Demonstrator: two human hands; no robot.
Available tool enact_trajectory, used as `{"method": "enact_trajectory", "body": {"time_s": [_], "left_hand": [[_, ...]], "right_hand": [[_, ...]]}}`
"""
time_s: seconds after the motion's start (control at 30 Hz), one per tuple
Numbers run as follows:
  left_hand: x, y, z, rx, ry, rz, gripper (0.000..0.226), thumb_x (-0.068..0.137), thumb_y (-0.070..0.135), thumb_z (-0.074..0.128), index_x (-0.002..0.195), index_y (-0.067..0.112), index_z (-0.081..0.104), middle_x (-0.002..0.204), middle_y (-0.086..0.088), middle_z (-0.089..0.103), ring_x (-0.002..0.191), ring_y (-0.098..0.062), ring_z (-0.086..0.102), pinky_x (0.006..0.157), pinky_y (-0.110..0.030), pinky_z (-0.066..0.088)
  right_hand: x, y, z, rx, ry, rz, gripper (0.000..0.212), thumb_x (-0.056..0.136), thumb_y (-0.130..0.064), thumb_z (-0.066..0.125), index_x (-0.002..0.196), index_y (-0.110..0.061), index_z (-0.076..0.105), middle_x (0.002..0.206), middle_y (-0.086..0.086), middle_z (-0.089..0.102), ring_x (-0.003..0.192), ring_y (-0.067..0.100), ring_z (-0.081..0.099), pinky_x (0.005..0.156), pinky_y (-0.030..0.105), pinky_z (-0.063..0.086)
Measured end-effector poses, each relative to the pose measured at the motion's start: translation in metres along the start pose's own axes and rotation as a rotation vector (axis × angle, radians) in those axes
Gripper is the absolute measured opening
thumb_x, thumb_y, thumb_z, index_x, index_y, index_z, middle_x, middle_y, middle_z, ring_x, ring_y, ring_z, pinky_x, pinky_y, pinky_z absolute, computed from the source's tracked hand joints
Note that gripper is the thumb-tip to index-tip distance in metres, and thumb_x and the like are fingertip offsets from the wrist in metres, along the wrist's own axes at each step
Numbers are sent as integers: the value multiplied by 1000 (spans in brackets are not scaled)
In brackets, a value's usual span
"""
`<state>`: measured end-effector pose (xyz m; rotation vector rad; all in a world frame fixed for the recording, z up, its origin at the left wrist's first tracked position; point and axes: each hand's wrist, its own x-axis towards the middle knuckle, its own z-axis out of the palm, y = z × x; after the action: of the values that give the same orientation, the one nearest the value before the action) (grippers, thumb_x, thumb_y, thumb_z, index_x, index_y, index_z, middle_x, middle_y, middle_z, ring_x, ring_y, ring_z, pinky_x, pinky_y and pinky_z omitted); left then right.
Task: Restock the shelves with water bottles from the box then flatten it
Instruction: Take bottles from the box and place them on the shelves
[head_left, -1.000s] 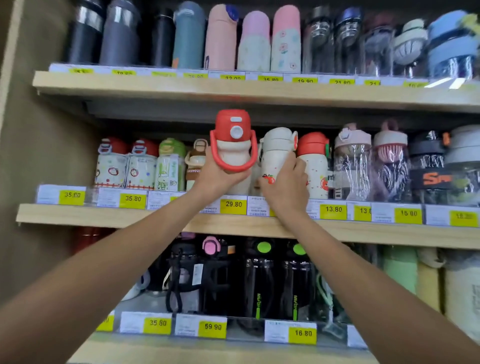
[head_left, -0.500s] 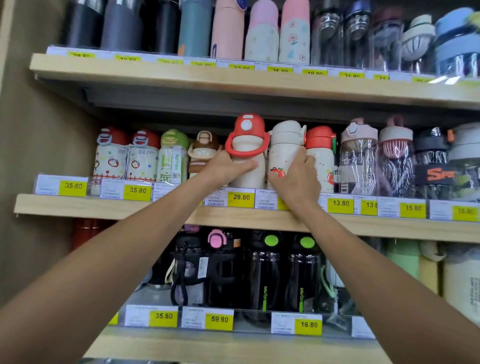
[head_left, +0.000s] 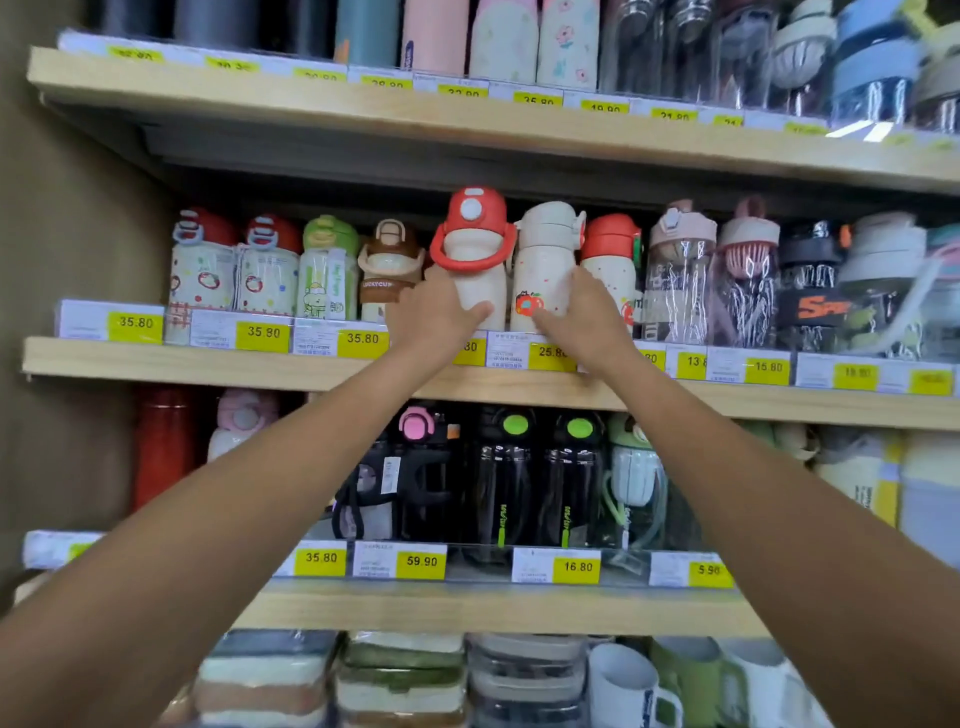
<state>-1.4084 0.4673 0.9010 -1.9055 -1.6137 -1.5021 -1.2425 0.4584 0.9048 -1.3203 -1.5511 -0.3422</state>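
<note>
Red-lidded bottle (head_left: 475, 260) on shelf (head_left: 156, 364), left hand (head_left: 439, 314) grip clamped on it; right hand (head_left: 584, 314) clamped on cream bottle (head_left: 545, 254), tag (head_left: 532, 353) 25.80.

The red-lidded bottle (head_left: 475, 270) has a cream body and a red loop handle; the cream bottle (head_left: 543, 270) carries a red apple print and small speckles; the red-capped bottle (head_left: 610, 265) is white with coloured dots. The green-lidded bottle (head_left: 327, 275) shows a green cartoon figure; the price tags (head_left: 262, 335) are white with yellow panels; the shelf (head_left: 208, 364) is pale wood; the black bottles (head_left: 501, 483) have lime-green buttons.
</note>
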Motion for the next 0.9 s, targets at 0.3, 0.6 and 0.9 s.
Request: {"method": "enact_trajectory", "body": {"time_s": [0.3, 0.6, 0.9], "left_hand": [[-89, 41, 30, -369, 104, -1, 45, 78, 7, 57, 121, 2, 47, 128, -14, 46, 124, -31, 36, 104, -30, 27], [-234, 153, 114, -742, -220, -98, 29, 86, 5, 57, 115, 7, 55, 109, -6, 58, 93, -14, 55, 76, -20, 40], [-388, 282, 231, -817, -728, -216, 22, 86, 4, 60, 108, 2, 61, 99, -9, 61, 92, -19, 58, 72, -18, 44]], "right_hand": [[-72, 42, -51, 125, -46, -187, 33, 89, -8, 53, 121, -3, 55, 112, 13, 63, 105, 25, 57, 92, 30, 41], [-175, 168, -129, 186, -4, 15, 25, 87, -6, 53, 110, -2, 63, 93, 11, 67, 82, 22, 60, 82, 31, 48], [-314, 355, -247, 110, -160, 437, 19, 87, -2, 54, 102, 0, 66, 89, 18, 69, 78, 22, 63, 75, 32, 49]]}}
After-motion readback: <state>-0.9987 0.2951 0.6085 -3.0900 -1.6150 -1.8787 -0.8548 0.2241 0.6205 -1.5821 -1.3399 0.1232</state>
